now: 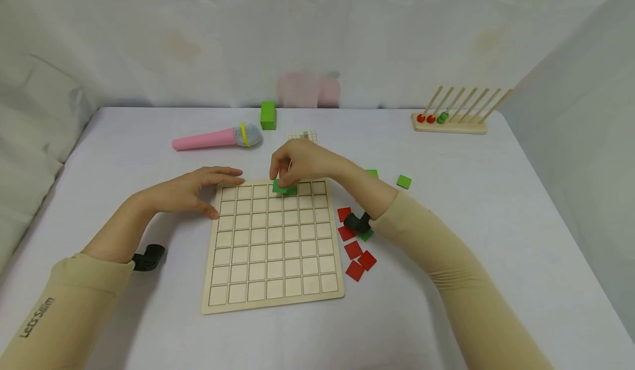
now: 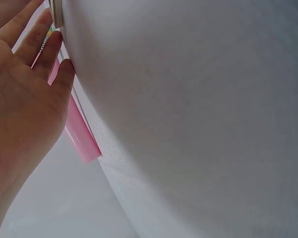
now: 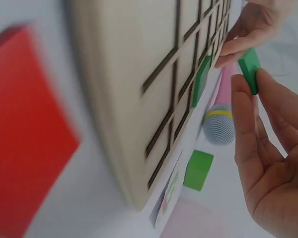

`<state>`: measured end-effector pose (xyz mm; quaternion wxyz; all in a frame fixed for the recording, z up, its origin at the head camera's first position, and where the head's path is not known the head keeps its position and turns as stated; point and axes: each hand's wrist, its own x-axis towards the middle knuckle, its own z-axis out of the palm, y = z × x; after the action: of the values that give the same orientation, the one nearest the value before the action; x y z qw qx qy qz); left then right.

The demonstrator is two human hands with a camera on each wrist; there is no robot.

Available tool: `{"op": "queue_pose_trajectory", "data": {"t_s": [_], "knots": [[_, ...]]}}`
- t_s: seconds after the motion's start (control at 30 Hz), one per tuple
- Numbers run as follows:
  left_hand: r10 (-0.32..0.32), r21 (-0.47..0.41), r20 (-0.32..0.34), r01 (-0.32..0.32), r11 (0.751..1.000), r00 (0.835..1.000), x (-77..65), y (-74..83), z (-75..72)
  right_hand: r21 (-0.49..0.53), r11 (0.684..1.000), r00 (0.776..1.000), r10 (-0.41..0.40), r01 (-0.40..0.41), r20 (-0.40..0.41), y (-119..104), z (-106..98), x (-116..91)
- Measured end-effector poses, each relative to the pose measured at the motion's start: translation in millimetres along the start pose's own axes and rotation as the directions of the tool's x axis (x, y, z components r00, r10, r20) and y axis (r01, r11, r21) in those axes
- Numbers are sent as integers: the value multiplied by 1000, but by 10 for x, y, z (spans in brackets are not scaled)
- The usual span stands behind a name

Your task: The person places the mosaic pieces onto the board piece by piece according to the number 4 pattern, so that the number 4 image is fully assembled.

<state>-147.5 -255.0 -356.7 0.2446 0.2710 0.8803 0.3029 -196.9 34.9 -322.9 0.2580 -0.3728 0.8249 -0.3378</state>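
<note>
head view showed the right hand [image 1: 302, 160] of a person above the far edge of a square pale wooden board with a grooved grid [image 1: 258, 237]. its thumb and fingers were pinching a small green square tile [image 3: 249, 69], which was tilted and held over the far row of the board. in that same row lay a second green square tile [image 3: 201, 82], just to the right of the pinched one. the left hand [image 1: 186, 191] was at the far left corner of the board, with its fingers extended and holding nothing. near the right side of the board lay some flat red square tiles [image 1: 354, 250]. beyond the board were a pink microphone with grey head and yellow ring [image 1: 205, 139] and a bright green rectangular block [image 1: 268, 116], and at far right stood a wooden rack with pegs and red and green beads [image 1: 448, 128]
</note>
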Motion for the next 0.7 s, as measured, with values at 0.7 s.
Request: {"op": "queue_pose_trajectory", "data": {"t_s": [0.7], "knots": [[-7, -37, 8, 7, 999, 1000, -15, 33, -7, -151, 979, 985, 153, -140, 75, -139, 197, 151]]}}
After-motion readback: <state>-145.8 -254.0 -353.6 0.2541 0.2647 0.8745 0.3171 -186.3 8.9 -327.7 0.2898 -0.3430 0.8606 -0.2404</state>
